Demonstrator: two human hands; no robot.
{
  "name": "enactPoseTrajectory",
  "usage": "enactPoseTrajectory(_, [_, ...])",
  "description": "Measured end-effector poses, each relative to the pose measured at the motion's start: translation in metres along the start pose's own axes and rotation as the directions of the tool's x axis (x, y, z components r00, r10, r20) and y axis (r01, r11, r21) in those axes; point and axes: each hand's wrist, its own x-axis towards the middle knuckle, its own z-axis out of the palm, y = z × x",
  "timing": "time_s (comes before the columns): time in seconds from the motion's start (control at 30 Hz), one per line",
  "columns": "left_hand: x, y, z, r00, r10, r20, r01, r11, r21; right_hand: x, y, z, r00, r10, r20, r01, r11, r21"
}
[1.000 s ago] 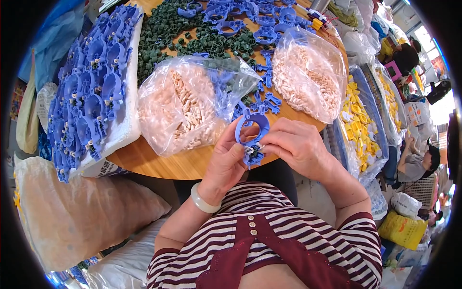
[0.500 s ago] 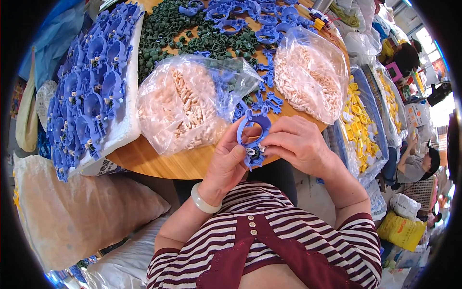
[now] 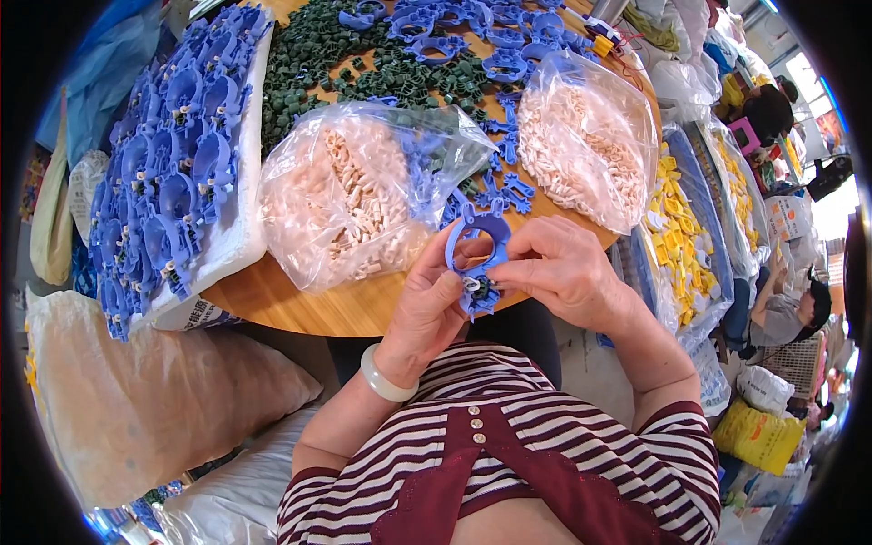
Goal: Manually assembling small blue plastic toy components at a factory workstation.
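Observation:
My left hand (image 3: 429,295) grips a blue plastic ring-shaped part (image 3: 499,238) just over the table's near edge. Small dark green and white pieces (image 3: 472,284) sit at the ring's lower end, by my left thumb. From the other side my right hand (image 3: 568,272) comes in, its thumb and fingers pinched together against the ring's lower right edge. Whatever lies between those fingertips is hidden. Behind the left hand, an open clear bag (image 3: 300,195) holds many small pale pink pieces. Beyond the right hand, a second clear bag (image 3: 581,150) contains similar ones.
On the left, a white foam board (image 3: 243,204) carries rows of blue ring parts (image 3: 180,195). Dark green pieces (image 3: 363,82) and loose blue parts (image 3: 504,64) cover the far wooden table (image 3: 336,313). Yellow parts (image 3: 672,245) fill a container at right; a person (image 3: 788,313) sits farther off.
My right fingertips have shifted slightly left, up against the ring's lower edge. A small white bit that showed at them is no longer visible there. My left hand keeps its grip.

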Motion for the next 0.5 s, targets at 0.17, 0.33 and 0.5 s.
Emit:
enactPoseTrajectory(0.17, [0.001,0.0,0.002,1.0,0.015,-0.013,-0.014,1.0,0.006,-0.004,0.001,0.008,0.999,-0.024,-0.048,0.023,0.999,-0.026])
enactPoseTrajectory(0.33, [0.001,-0.001,-0.002,1.0,0.0,0.0,0.0,1.0,-0.004,-0.003,0.001,0.01,0.996,-0.01,-0.086,0.01,1.0,-0.006])
enactPoseTrajectory(0.5, [0.002,0.001,0.002,0.999,-0.037,0.004,0.037,0.995,-0.095,-0.006,-0.004,0.01,0.985,0.105,-0.139,-0.09,0.99,0.111])
